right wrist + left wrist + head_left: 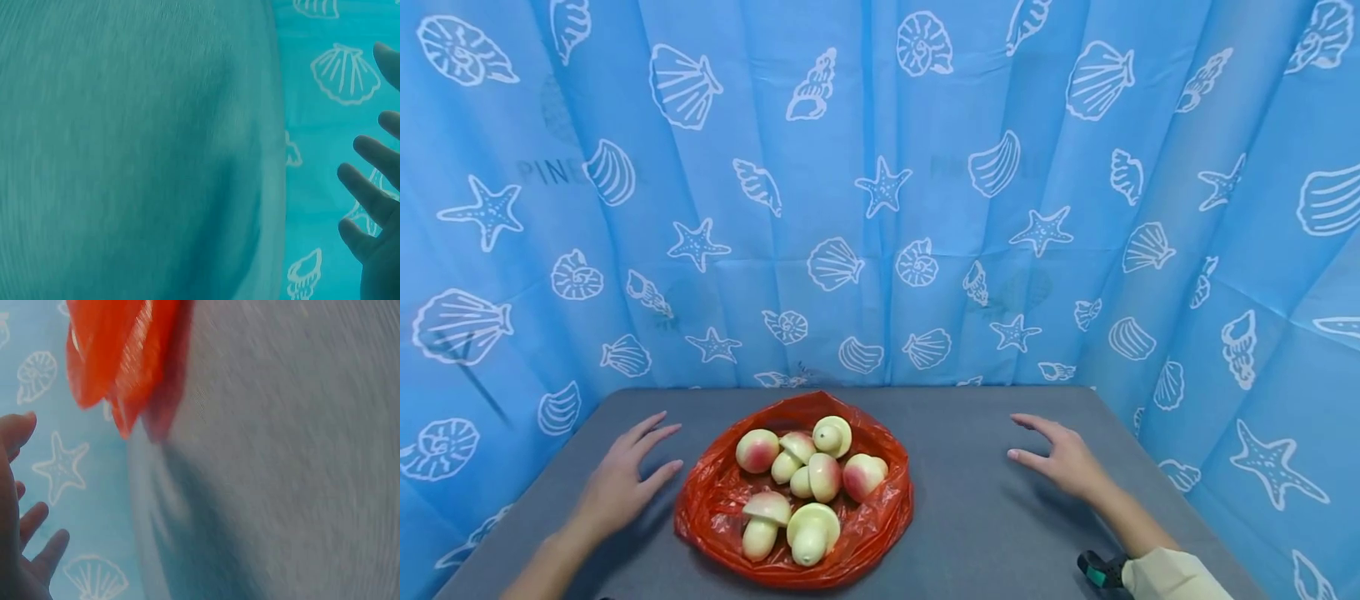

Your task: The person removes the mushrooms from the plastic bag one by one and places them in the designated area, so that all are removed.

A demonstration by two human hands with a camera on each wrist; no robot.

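Note:
A red plastic bag (722, 533), its mouth spread wide, lies left of the table's middle. Inside it sit several mushroom-shaped pieces (766, 510), pale cream with pink-red blush on their caps. My left hand (621, 479) hovers just left of the bag, fingers spread and thumb toward its rim, holding nothing. In the left wrist view the bag's edge (134, 356) hangs beyond the fingers. Over the right part of the table is my right hand (1063, 454), fingers apart and nothing in it, well away from the bag. The right wrist view shows its spread fingers (369, 194).
The grey table (962, 500) reaches back to a blue curtain (880, 208) printed with white shells and starfish, which also closes off both sides. A black band with a green part (1101, 571) is on the right wrist, by a cream sleeve (1172, 575).

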